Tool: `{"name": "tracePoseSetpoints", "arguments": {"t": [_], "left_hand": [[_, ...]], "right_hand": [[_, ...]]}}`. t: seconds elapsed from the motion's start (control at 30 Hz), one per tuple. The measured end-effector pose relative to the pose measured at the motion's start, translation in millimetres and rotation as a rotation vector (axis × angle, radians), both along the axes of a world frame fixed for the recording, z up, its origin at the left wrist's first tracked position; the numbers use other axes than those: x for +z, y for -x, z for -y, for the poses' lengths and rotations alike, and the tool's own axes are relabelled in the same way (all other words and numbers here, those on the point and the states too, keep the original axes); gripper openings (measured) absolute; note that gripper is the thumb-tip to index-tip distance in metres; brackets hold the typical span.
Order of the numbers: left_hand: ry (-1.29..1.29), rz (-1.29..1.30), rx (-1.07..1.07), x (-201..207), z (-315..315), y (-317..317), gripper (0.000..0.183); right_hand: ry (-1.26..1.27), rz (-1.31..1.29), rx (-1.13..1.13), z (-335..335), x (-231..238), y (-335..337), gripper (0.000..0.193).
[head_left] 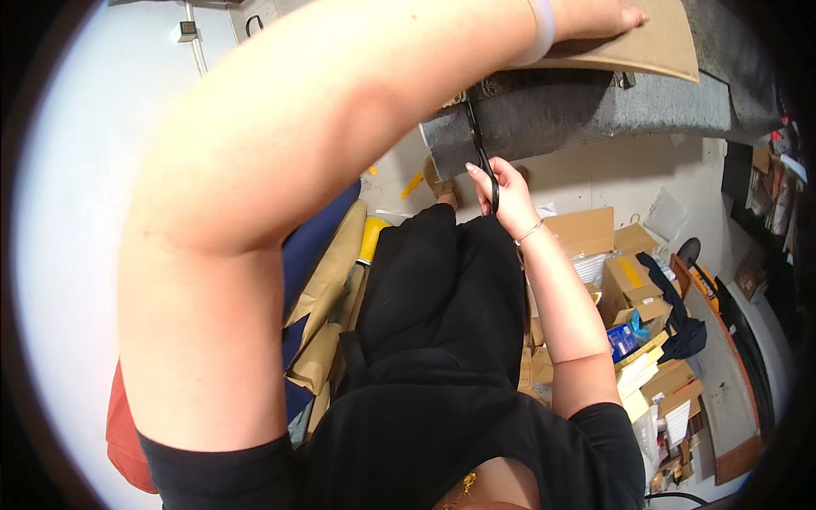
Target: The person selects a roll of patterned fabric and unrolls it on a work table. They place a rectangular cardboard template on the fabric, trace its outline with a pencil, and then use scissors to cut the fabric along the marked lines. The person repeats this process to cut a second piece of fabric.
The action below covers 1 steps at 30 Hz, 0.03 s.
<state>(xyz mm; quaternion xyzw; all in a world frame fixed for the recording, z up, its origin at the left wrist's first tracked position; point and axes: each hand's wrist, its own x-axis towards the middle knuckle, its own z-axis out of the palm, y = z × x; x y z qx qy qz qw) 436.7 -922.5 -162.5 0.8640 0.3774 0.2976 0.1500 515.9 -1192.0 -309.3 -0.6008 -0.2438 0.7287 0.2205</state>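
Observation:
My right hand (pixel 507 194) is closed round the handles of black scissors (pixel 478 140), whose blades point away from me. The blades lie at the near left part of a grey sheet of thick, felt-like material (pixel 586 115), which hangs over an edge. Whether they are cutting it, I cannot tell. My left arm reaches across the top of the view, and my left hand (pixel 595 19) rests on a curved tan board (pixel 663 47) lying over the grey sheet. Its visible fingers look stretched out on the board; the upper edge crops part of the hand.
Cardboard boxes (pixel 629 280), papers and packets are heaped on the right. A long grey panel with a brown edge (pixel 722 374) leans beyond them. Rolls of tan material (pixel 327 297) and dark blue material (pixel 319 242) stand on my left, near a white wall (pixel 76 212).

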Motion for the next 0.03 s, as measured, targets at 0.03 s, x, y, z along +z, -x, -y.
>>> {"name": "tracePoseSetpoints", "arguments": {"t": [0.03], "left_hand": [[0.058, -0.083, -0.039, 13.1, 0.5, 10.3, 0.064]], "right_hand": [[-0.007, 0.004, 0.032, -0.4, 2.1, 1.2, 0.033]]}}
